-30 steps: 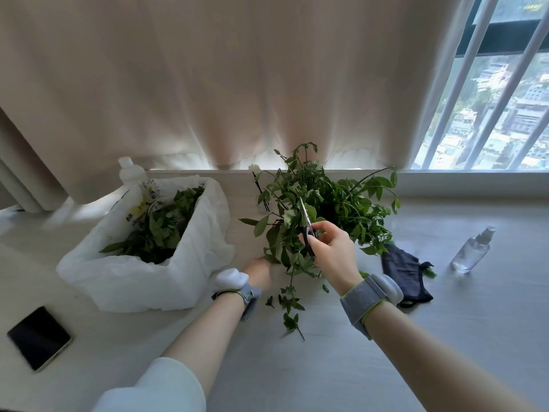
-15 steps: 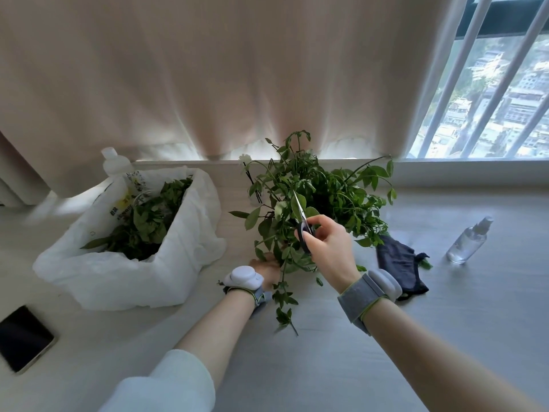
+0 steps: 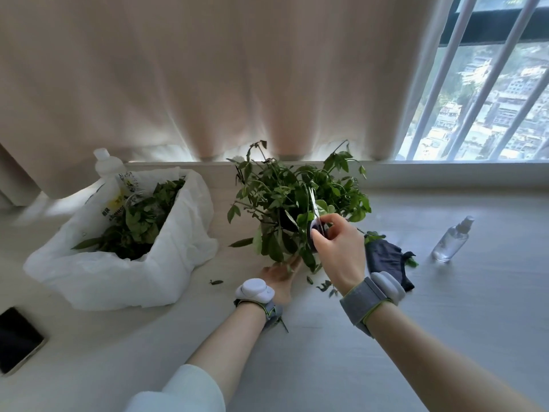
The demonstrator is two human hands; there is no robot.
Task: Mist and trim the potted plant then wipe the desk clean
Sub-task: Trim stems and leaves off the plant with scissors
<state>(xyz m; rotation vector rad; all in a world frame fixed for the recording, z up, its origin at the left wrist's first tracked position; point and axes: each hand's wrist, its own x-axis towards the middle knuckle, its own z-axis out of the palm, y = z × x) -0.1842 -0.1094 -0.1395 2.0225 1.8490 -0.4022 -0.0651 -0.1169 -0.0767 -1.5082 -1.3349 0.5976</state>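
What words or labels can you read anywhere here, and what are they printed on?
Nothing can be quoted with confidence.
White plastic bag: dark characters and a yellow mark on its inner back wall, too blurred to read.
White bottle behind the bag: no print visible.
Spray bottle: clear, no label visible.
Phone: screen dark, no text.

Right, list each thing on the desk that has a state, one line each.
Right hand: shut on scissors, blades up in the foliage.
Left hand: at the potted plant's base, grip hidden by leaves.
White bag: open, holding clippings.
Spray bottle: upright, untouched.
Dark cloth: crumpled, unused.
Phone: screen dark.
Desk: loose leaf bits by the pot, not yet wiped.
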